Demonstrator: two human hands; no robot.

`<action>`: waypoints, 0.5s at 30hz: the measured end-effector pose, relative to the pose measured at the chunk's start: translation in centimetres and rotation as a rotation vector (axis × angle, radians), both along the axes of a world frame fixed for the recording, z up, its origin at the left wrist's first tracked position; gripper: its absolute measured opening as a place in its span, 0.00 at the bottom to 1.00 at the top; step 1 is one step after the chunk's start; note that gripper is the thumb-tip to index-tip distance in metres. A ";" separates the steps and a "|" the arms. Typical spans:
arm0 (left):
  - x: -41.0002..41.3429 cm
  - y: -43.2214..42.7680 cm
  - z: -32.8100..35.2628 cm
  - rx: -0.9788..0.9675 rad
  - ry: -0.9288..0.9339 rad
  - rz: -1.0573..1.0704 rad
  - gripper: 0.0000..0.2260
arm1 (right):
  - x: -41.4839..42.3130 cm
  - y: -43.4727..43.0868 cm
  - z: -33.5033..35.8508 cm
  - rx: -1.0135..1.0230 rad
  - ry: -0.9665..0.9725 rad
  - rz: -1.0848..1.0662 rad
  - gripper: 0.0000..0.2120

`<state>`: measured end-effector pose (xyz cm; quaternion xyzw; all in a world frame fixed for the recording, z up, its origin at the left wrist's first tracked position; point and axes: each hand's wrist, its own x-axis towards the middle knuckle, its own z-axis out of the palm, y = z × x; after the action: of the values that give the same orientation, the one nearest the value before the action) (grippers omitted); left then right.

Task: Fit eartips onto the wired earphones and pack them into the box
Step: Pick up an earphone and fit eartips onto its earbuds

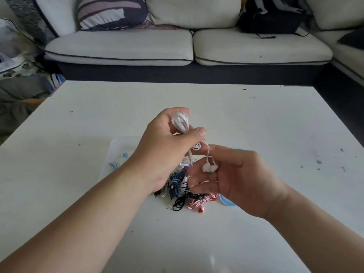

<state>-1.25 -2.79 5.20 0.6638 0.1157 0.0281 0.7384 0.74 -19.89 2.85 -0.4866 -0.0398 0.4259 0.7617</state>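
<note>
My left hand (167,146) grips a coiled bundle of white wired earphones (180,122) above the table, thumb and fingers curled round the coil. Two white earbuds (209,168) dangle from the bundle on thin cords. They hang against the fingers of my right hand (236,178), which is held palm-up with relaxed, slightly curled fingers under them. Below both hands lies a pile of wound earphones (183,191) in blue, black, and red-and-white. A clear plastic box (118,152) sits behind the pile, mostly hidden by my left hand.
A blue lid (226,201) peeks out under my right hand. The white table (256,119) carries small dark specks. A white sofa (177,46) with a striped cushion (112,12) and a black bag (269,18) stands behind the table.
</note>
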 end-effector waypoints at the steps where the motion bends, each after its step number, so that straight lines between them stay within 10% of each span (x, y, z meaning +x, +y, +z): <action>1: 0.0 -0.1 -0.1 -0.022 -0.003 -0.012 0.19 | -0.1 -0.3 -0.1 -0.041 -0.005 -0.029 0.11; 15: -0.5 -4.3 -2.2 0.140 0.252 -0.341 0.09 | -0.3 -5.4 -0.7 -0.345 -0.275 -0.384 0.11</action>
<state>-1.76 -7.10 3.04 0.7215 0.0908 -0.1722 0.6644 0.49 -25.26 2.14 -0.6610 0.0231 0.2043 0.7217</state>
